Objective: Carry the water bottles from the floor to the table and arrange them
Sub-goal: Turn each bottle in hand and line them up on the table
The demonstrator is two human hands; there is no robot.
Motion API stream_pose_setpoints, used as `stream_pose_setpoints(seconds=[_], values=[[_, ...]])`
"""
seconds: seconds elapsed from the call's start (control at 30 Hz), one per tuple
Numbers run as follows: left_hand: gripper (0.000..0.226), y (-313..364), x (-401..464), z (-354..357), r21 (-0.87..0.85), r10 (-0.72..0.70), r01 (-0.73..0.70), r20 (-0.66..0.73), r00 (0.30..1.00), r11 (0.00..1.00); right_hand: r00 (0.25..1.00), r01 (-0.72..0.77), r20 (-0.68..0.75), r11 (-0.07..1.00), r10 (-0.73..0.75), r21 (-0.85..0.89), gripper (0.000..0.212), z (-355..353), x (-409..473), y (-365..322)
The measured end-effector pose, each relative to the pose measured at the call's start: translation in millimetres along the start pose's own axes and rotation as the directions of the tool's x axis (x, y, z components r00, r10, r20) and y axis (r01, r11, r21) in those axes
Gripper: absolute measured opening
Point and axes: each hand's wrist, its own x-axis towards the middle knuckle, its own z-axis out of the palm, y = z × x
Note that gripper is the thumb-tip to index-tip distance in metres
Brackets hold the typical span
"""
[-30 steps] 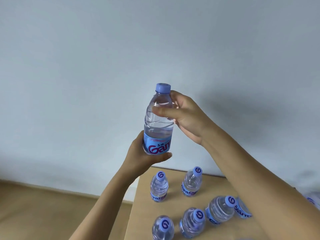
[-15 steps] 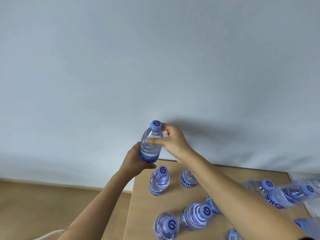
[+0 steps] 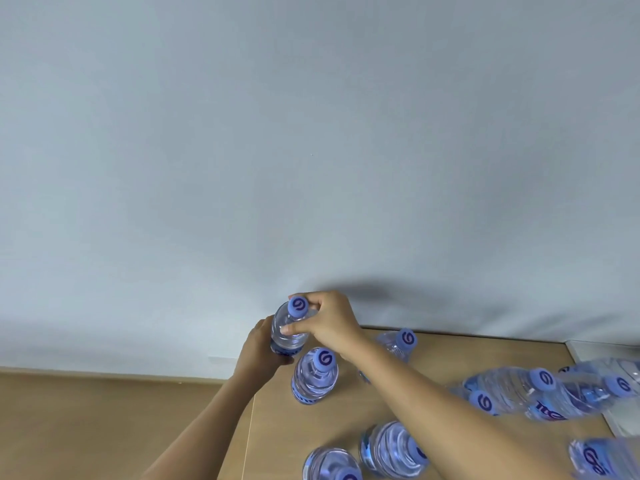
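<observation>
I hold a clear water bottle [image 3: 290,332] with a blue cap upright over the far left corner of the wooden table [image 3: 436,362]. My left hand [image 3: 258,348] wraps its lower body from the left. My right hand [image 3: 327,322] grips its neck and shoulder from the right. Just in front of it stands another bottle [image 3: 314,375]. Whether the held bottle touches the tabletop is hidden by my left hand.
Several more blue-capped bottles stand on the table: one by the wall [image 3: 398,344], two at the front [image 3: 391,448], a blurred group at right [image 3: 554,393]. A pale wall [image 3: 311,150] backs the table. Wooden floor [image 3: 104,427] lies to the left.
Both hands have lowered the bottle from chest height down to the table's far left corner. The view has shifted, showing more bottles at the right.
</observation>
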Motion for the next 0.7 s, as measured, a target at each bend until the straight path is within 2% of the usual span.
stream_pose_setpoints(seconds=[0.2,0.47,0.7], values=[[0.056,-11,10,5,0.012,-0.005,0.006,-0.036,0.999,1.0,1.0,0.005,-0.005,0.993,-0.005,-0.117,0.047,7,11,5],[0.053,-14,22,7,0.041,0.024,-0.023,-0.035,0.999,0.999,0.994,0.049,-0.085,0.983,-0.065,-0.175,0.028,10,17,0],[0.051,-13,26,8,0.052,0.018,-0.017,-0.033,0.999,0.999,0.987,0.001,-0.16,0.983,-0.031,-0.186,0.052,13,19,1]])
